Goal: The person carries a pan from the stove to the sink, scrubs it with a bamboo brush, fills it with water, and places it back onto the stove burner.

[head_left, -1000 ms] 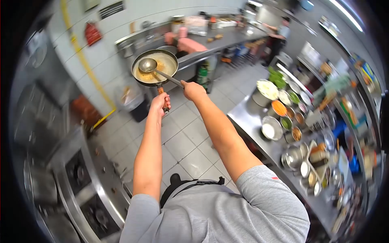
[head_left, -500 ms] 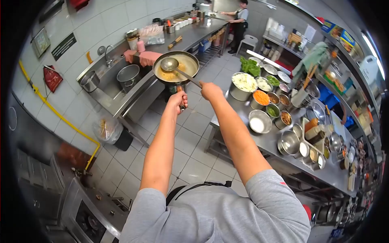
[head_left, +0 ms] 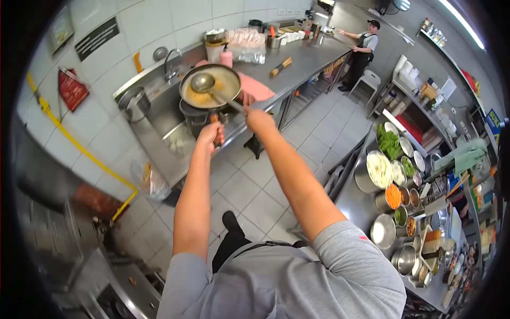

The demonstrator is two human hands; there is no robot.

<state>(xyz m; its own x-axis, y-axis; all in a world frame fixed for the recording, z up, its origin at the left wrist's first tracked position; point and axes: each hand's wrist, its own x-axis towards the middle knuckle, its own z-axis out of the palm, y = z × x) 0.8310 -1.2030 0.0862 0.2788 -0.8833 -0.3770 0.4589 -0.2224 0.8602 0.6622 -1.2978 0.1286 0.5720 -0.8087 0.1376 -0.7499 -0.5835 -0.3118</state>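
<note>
My left hand [head_left: 211, 136] is wrapped round the handle of a frying pan [head_left: 226, 81], holding it out at arm's length over the near edge of the sink. A pale liquid with an orange-yellow patch lies in the pan. My right hand [head_left: 260, 122] grips the handle of a metal ladle [head_left: 202, 82], whose bowl is inside the pan. Directly beneath the pan stands a metal pot [head_left: 194, 118] in the sink, partly hidden. A pink cloth [head_left: 255, 89] is spread on the counter just right of the pan.
The steel sink [head_left: 159, 127] and counter [head_left: 297, 66] run along the wall. A prep table [head_left: 350, 212] with bowls of cut vegetables stands at right. A person [head_left: 364, 50] is at the counter's far end. A plastic bag [head_left: 150, 178] hangs below the sink.
I have stepped toward the sink. The pan and ladle, both still gripped, have come from over the floor to above the sink, and the prep table has shifted right in view.
</note>
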